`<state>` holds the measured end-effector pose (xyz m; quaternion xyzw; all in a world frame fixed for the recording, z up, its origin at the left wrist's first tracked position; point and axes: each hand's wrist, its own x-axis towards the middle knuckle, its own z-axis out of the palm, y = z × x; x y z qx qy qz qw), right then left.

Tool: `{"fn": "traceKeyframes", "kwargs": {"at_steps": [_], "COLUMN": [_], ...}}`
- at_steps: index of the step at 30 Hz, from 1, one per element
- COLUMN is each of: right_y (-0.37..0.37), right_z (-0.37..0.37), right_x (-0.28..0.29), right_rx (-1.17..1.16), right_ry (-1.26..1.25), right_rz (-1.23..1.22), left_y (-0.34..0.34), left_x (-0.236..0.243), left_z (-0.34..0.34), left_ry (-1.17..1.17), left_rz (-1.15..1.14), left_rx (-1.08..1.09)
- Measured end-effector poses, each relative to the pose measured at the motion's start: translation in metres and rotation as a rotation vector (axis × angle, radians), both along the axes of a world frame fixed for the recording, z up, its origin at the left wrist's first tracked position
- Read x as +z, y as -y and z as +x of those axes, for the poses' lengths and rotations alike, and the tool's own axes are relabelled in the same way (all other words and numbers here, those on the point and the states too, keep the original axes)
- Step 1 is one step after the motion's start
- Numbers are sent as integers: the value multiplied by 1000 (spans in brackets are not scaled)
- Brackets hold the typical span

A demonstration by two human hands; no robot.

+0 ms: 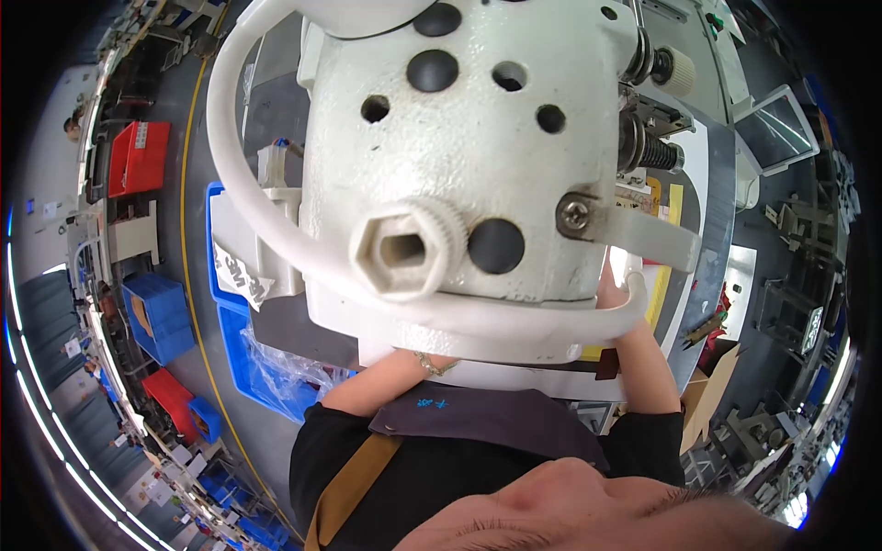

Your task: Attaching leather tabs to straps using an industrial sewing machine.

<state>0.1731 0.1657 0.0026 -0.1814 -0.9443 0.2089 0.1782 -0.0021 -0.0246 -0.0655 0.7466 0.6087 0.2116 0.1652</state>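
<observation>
A white sewing machine head (459, 156) fills the upper middle, with black plugs, holes, a hexagonal knob (401, 250) and a curved white tube (225, 119). My left forearm (363, 386), with a bracelet at the wrist, reaches under the machine, which hides that hand. On the other side my right hand (608, 286) shows only in part behind the white lever (666, 241) and the tube's end; its fingers are hidden. A yellow strip (672, 207) lies on the work surface beside it.
Blue trays (219, 275), one holding clear plastic bags (285, 367), sit left of the machine. Red (138, 161) and blue bins (158, 321) stand farther left along a walkway. A cardboard box (706, 395) and a screen (772, 129) are at right.
</observation>
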Motion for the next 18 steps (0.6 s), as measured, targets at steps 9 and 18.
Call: {"fn": "traceKeyframes", "kwargs": {"at_steps": [9,18], "right_y": [0,0], "right_z": [0,2], "right_x": [-1,-2], "right_rx": [0,9], "right_ry": [-56,-58], "right_rz": [-39,-146], "left_y": [6,4], "left_x": [11,20], "left_z": [5,8], "left_ry": [-55,-92], "left_rz": [-27,-41], "left_rx": [-26,-45]}}
